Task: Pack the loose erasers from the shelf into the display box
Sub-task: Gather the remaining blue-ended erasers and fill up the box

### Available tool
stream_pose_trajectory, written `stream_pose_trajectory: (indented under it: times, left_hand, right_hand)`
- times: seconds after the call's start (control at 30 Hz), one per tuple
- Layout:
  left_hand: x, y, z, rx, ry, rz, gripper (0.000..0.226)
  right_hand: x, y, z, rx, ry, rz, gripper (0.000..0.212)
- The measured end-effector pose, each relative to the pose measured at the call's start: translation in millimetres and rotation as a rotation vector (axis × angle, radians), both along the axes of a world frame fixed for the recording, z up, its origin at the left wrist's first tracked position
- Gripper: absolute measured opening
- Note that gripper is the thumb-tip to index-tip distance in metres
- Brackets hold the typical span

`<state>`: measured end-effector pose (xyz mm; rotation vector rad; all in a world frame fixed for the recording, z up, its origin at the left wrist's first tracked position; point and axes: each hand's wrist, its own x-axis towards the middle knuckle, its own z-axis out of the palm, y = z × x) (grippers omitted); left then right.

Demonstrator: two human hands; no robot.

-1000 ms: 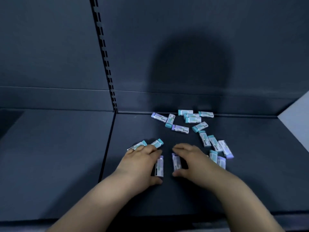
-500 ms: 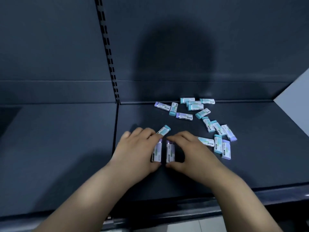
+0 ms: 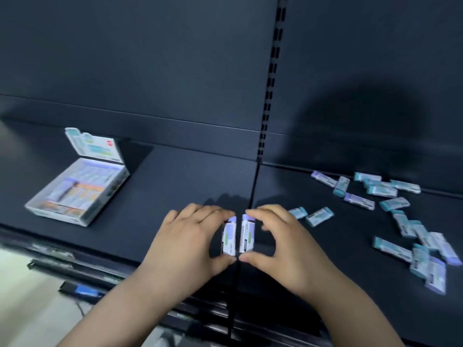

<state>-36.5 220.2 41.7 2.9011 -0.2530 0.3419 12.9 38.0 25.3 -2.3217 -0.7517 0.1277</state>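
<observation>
My left hand (image 3: 190, 244) pinches a purple-tipped eraser (image 3: 229, 237) between fingers and thumb. My right hand (image 3: 283, 244) pinches a second purple-tipped eraser (image 3: 247, 236) right beside it. Both erasers stand side by side over the seam between two shelf panels. Several loose teal and purple erasers (image 3: 370, 190) lie scattered on the right panel. The white display box (image 3: 75, 194) sits at the far left with its lid up, and rows of erasers lie inside it.
The dark shelf (image 3: 175, 186) runs between the box and my hands. A slotted upright (image 3: 271, 78) rises behind the seam. The shelf's front edge is just below my wrists, with lower shelf rails and a pale floor (image 3: 30, 311) beneath.
The view has swung left, bringing the display box into sight. Both hands have moved left with their erasers, from the right panel to the seam. The scattered erasers stayed put.
</observation>
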Motion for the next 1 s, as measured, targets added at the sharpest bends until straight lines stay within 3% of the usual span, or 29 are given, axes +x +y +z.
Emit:
stream_pose_trajectory:
  times: [0.33,0.57,0.77,1.0]
  left_hand:
    - [-8.6,148.4,-3.5,0.006,-0.047,-0.001,0.066]
    - [6.0,305.4,1.8,0.015,-0.054,0.003,0.072]
    - [25.0,348.7,-4.8,0.041,0.134,-0.019,0.071]
    - [39.1,354.2,-19.3,0.067,0.230,-0.075,0.069]
  right_hand:
    - [-13.8,149.0,-3.1,0.086,0.028,-0.002,0.066]
    - [-9.8,288.1,-7.5,0.052,-0.053,-0.123,0.067]
    - [-5.6,324.5,-7.6,-0.102,-0.094,-0.188,0.068]
    - [4.9,360.4,-13.5,-0.317,-0.162,-0.122,0.063]
